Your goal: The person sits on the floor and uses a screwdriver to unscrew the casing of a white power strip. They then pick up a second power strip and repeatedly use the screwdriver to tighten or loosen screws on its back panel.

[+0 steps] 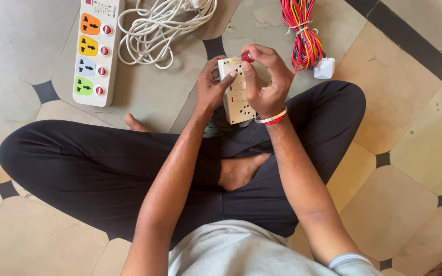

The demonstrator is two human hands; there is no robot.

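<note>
I sit cross-legged on a tiled floor. My left hand (212, 88) grips the left side of a white switch-and-socket board (237, 105), held upright over my lap. My right hand (265, 81) pinches a small screwdriver with a red handle (246, 57) against the top edge of the board. A red and white band circles my right wrist. The lower half of the board shows socket holes; its upper part is partly hidden by my fingers.
A white power strip (94, 48) with several coloured sockets lies on the floor at upper left, its coiled white cable (162, 28) beside it. A bundle of red, yellow and blue wires (303, 30) and a small white plug piece (325, 68) lie at upper right.
</note>
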